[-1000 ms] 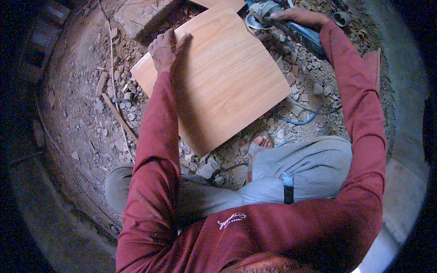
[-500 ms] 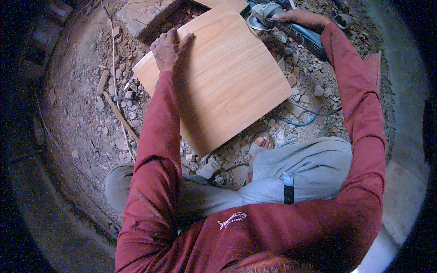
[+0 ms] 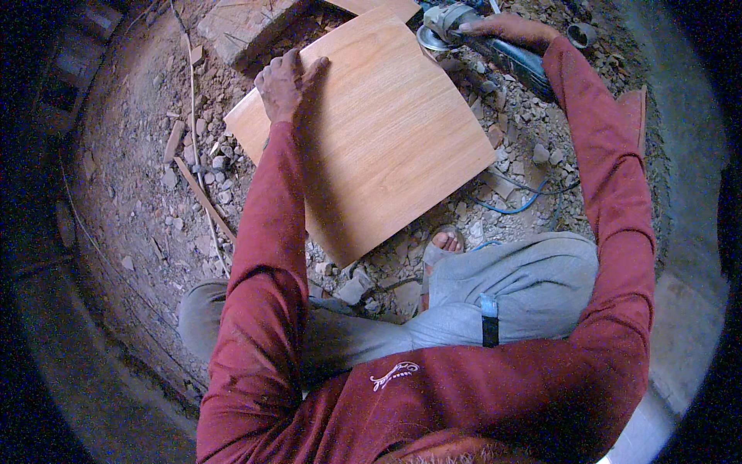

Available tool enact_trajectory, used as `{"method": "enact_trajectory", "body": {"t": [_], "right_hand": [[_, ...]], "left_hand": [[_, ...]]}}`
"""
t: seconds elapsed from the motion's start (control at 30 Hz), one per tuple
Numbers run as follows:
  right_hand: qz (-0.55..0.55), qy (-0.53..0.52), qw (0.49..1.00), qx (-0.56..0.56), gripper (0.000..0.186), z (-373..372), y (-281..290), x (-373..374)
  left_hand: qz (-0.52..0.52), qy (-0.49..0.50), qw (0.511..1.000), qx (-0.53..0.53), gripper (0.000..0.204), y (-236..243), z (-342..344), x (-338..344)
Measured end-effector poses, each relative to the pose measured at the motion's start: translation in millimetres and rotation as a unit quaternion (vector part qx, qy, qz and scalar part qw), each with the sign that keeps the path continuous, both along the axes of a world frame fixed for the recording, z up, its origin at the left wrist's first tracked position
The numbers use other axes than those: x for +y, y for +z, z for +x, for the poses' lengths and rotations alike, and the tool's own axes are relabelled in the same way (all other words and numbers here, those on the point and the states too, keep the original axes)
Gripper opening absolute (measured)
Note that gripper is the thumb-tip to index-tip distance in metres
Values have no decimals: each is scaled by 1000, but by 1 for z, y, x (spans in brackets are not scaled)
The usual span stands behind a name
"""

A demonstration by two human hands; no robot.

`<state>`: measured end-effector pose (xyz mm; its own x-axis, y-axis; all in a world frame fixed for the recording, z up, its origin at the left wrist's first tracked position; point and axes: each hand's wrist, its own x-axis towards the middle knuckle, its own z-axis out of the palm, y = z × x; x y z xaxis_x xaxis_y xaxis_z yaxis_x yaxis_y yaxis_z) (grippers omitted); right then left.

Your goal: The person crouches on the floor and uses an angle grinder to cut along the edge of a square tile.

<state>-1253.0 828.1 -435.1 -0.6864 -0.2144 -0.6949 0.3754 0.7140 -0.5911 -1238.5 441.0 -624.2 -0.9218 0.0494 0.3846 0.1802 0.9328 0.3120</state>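
A square wood-patterned tile [image 3: 398,135] lies tilted across the rubble in front of me. My left hand [image 3: 286,85] grips its far left edge, the thumb on top and the fingers along the rim. Beyond the tile's far right corner, my right hand [image 3: 514,31] is wrapped round an angle grinder [image 3: 510,64] with a dark teal body and grey metal head. The grinder's disc [image 3: 434,39] sits close beside the tile's edge; whether they touch, I cannot tell. My right fingers are partly hidden behind the tool.
Broken stones and rubble [image 3: 533,147] surround the tile. A thick block [image 3: 243,31] lies at the far left, near another wood-patterned piece [image 3: 379,6]. A blue cable [image 3: 518,207] runs near my sandalled foot [image 3: 447,240]. Thin strips [image 3: 205,197] lie on the left.
My right hand and the grinder have shifted very slightly left, toward the tile. My left hand and the tile have stayed almost still.
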Motion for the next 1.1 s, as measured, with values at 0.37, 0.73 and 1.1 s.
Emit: {"method": "enact_trajectory", "body": {"t": [0.37, 0.73, 1.1], "right_hand": [[9, -4, 1000, -24, 54, -6, -9, 6], [-3, -23, 1000, -5, 54, -7, -22, 12], [34, 27, 997, 64, 58, 4, -47, 69]], "left_hand": [[26, -14, 1000, -3, 59, 5, 4, 3], [13, -13, 1000, 6, 59, -3, -1, -3], [40, -24, 999, -22, 58, 10, 0, 13]]}}
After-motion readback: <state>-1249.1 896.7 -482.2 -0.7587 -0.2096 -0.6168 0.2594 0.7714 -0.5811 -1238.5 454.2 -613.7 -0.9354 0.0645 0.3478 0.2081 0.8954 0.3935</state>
